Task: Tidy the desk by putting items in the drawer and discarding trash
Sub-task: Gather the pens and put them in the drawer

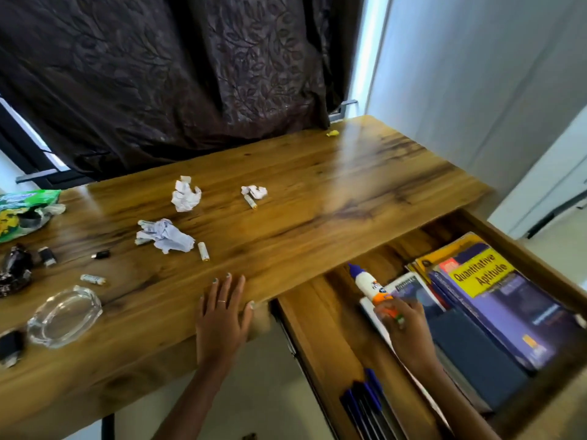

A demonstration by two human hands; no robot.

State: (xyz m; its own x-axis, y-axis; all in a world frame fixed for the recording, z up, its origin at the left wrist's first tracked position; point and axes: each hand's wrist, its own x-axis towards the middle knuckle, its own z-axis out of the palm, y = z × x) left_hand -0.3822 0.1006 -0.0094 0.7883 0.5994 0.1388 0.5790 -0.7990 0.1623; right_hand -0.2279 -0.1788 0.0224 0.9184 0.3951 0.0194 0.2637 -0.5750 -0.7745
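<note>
Right hand closed on the base of a light, rigid, likely smooth glue bottle over the drawer; left hand flat, empty.

purple book in drawer, yellow label "Quantitative Aptitude"

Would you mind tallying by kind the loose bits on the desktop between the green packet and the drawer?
Crumpled white paper balls: 3
Small pale cylinders beside them: 2
Yellow scrap at the far edge: 1
Total: 6
</note>
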